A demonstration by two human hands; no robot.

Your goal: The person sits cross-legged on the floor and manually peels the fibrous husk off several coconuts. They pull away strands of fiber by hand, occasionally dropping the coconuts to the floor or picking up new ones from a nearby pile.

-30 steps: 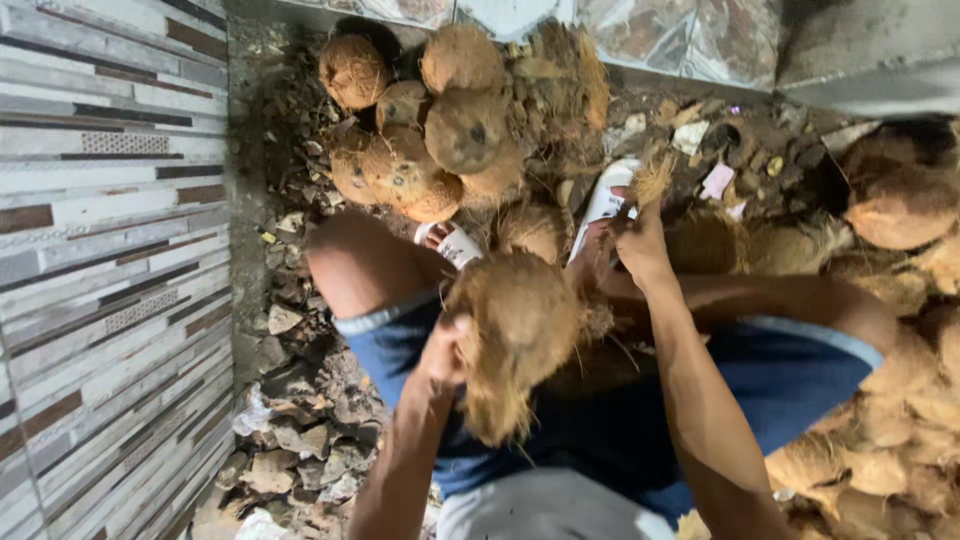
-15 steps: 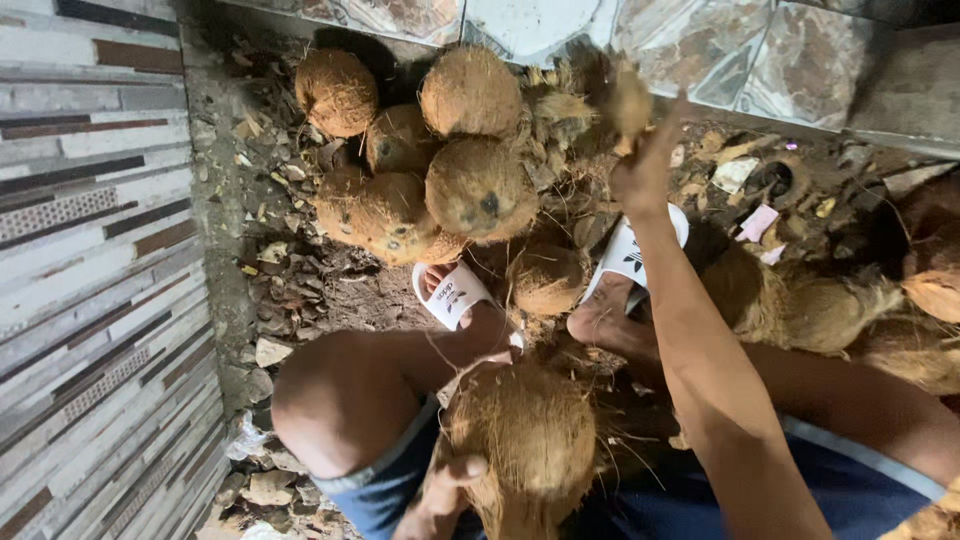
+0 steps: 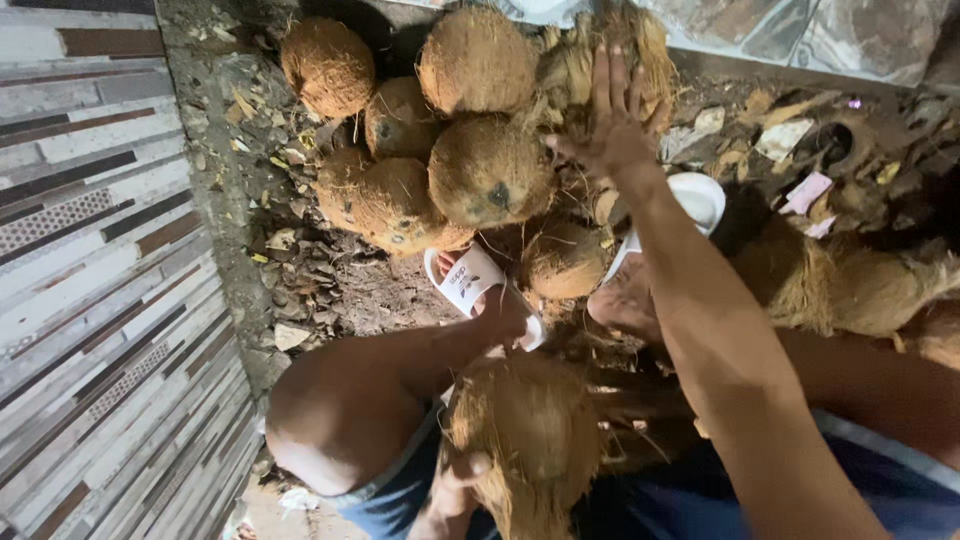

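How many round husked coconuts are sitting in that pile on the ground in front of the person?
6: top left, top middle, small one between them, large centre one, lower left, and one by the sandal. Others may hide beneath or behind.

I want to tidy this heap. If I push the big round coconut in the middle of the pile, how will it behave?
The middle coconut looks round, so it would probably roll. It leans on its neighbours, so they may shift too. Its fibrous surface should grip well, not slip.
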